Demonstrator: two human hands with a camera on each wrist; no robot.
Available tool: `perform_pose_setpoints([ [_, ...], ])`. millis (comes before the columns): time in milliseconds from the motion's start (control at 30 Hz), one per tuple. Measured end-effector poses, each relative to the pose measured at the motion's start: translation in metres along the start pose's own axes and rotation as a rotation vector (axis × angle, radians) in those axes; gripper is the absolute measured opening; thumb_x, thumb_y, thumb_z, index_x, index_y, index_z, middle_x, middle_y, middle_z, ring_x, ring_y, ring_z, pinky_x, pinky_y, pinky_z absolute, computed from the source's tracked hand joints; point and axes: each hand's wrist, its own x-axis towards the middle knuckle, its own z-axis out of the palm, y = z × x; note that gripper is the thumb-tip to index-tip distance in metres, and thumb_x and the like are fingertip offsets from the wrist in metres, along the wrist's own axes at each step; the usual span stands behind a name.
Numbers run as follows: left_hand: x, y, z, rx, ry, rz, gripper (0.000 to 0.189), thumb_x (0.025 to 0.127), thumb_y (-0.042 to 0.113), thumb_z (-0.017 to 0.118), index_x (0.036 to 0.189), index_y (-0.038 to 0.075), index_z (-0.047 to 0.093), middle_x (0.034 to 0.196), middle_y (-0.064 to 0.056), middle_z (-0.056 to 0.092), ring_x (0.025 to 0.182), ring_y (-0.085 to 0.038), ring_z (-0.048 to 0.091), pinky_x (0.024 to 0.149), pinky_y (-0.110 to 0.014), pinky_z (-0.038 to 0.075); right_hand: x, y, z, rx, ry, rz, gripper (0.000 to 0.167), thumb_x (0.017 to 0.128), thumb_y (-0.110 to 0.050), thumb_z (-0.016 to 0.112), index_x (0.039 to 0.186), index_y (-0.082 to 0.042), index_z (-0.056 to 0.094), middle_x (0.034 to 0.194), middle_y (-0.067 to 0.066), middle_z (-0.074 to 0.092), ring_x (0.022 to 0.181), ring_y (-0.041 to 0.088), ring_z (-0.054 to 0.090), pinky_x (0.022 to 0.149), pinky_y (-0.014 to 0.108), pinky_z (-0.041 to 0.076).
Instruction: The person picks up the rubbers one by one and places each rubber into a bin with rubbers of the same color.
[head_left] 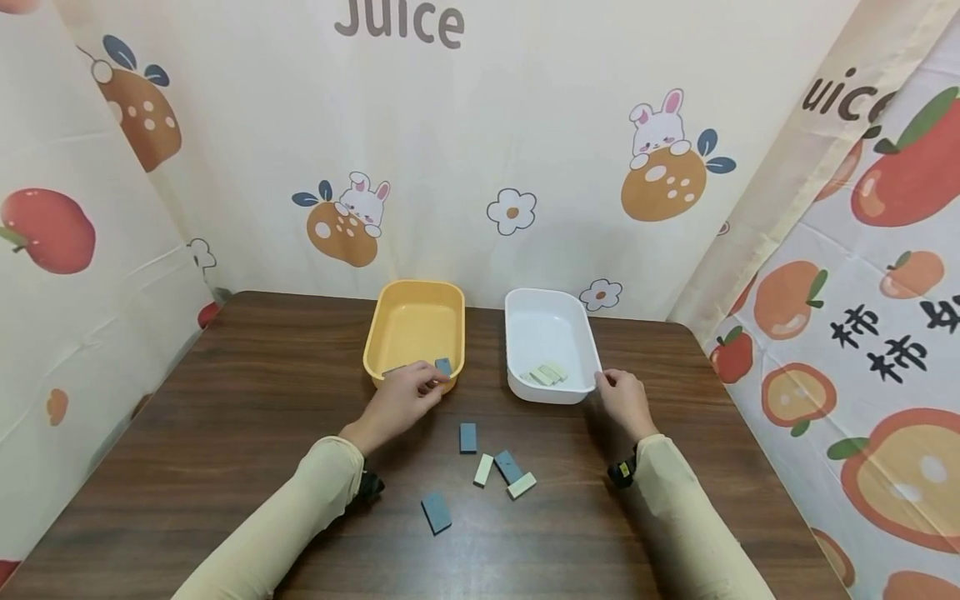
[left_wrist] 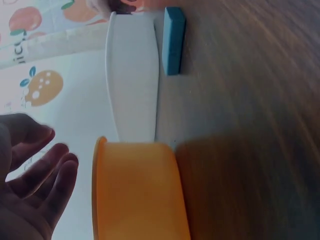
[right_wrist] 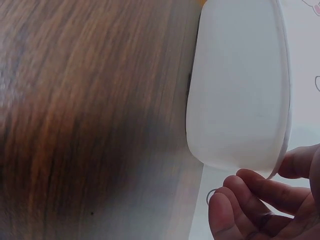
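Observation:
My left hand point(head_left: 401, 398) hovers over the near rim of the yellow bin point(head_left: 416, 321). In the left wrist view its thumb and fingers stand apart with nothing between them. Inside that bin a blue block point(head_left: 443, 367) shows beside the fingers, and another is partly hidden behind the hand. With thumb and fingers my right hand point(head_left: 624, 400) pinches the near right corner of the rim of the white bin point(head_left: 547, 321); the right wrist view shows the grip at the rim point(right_wrist: 274, 172). Several pale green blocks point(head_left: 547, 373) lie at the near end of the white bin.
On the brown table point(head_left: 262, 400), a blue block point(head_left: 468, 437) lies before the bins, with a pale block point(head_left: 483, 471) close by. Another pale block point(head_left: 521, 486) touches a blue block point(head_left: 507, 467). Nearer sits a third blue block point(head_left: 436, 512). A printed curtain point(head_left: 450, 150) hangs behind.

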Motion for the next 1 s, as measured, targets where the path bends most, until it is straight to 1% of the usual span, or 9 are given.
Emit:
perform_pose_setpoints([
  [133,0.0,0.004,0.005,0.04,-0.122,0.027,0.015,0.091,0.014,0.068,0.104,0.012,0.074,0.097,0.002,0.069,0.09,-0.012,0.062,0.08,-0.032,0.054,0.0,0.0,0.001,-0.004,0.014,-0.01,0.042,0.102,-0.024,0.043,0.121,0.009,0.062,0.113,0.027,0.066,0.088,0.029,0.057,0.076,0.038,0.048],
  [233,0.001,0.007,0.01,0.066,-0.211,0.051,0.019,0.091,0.017,0.068,0.108,0.011,0.074,0.104,0.001,0.069,0.098,-0.016,0.06,0.085,-0.035,0.052,0.0,0.001,0.002,-0.012,0.031,-0.025,0.042,0.102,-0.023,0.044,0.119,0.009,0.063,0.112,0.027,0.066,0.089,0.031,0.058,0.077,0.04,0.049],
  [300,0.002,0.009,0.013,0.077,-0.273,0.055,0.021,0.091,0.019,0.068,0.11,0.012,0.073,0.108,0.0,0.068,0.102,-0.018,0.059,0.088,-0.037,0.051,0.001,0.001,0.003,-0.015,0.036,-0.031,0.042,0.102,-0.023,0.044,0.119,0.009,0.063,0.112,0.028,0.067,0.089,0.031,0.058,0.078,0.041,0.049],
  [500,0.004,0.013,0.024,0.108,-0.46,0.08,0.029,0.091,0.023,0.067,0.118,0.013,0.07,0.118,-0.003,0.063,0.11,-0.02,0.057,0.095,-0.039,0.049,0.0,0.002,0.003,-0.006,0.03,-0.018,0.041,0.102,-0.024,0.043,0.12,0.009,0.063,0.112,0.027,0.066,0.088,0.03,0.058,0.078,0.041,0.049],
  [600,0.005,0.015,0.028,0.125,-0.54,0.081,0.032,0.091,0.024,0.067,0.121,0.013,0.069,0.122,-0.003,0.061,0.111,-0.019,0.055,0.096,-0.038,0.048,0.0,0.003,0.004,-0.004,0.027,-0.014,0.041,0.102,-0.023,0.044,0.12,0.009,0.063,0.112,0.027,0.066,0.088,0.03,0.057,0.077,0.041,0.049],
  [733,0.004,0.015,0.033,0.157,-0.6,0.08,0.034,0.09,0.026,0.068,0.122,0.015,0.068,0.124,-0.004,0.059,0.112,-0.019,0.054,0.095,-0.036,0.048,0.0,0.004,0.005,-0.005,0.023,-0.01,0.041,0.102,-0.024,0.044,0.12,0.008,0.063,0.109,0.026,0.067,0.086,0.029,0.057,0.076,0.039,0.048],
  [933,0.003,0.015,0.04,0.174,-0.647,0.07,0.033,0.087,0.026,0.071,0.12,0.018,0.069,0.127,-0.004,0.058,0.115,-0.019,0.051,0.094,-0.034,0.047,0.002,0.004,0.004,0.004,0.019,-0.007,0.041,0.102,-0.024,0.044,0.12,0.008,0.063,0.109,0.026,0.067,0.086,0.029,0.057,0.075,0.038,0.048],
  [1000,0.003,0.015,0.042,0.189,-0.663,0.076,0.033,0.086,0.026,0.073,0.118,0.018,0.07,0.127,-0.004,0.058,0.115,-0.02,0.05,0.094,-0.034,0.047,0.003,0.004,0.004,0.001,0.018,-0.008,0.041,0.102,-0.024,0.044,0.12,0.008,0.063,0.109,0.026,0.067,0.086,0.028,0.057,0.074,0.037,0.048],
])
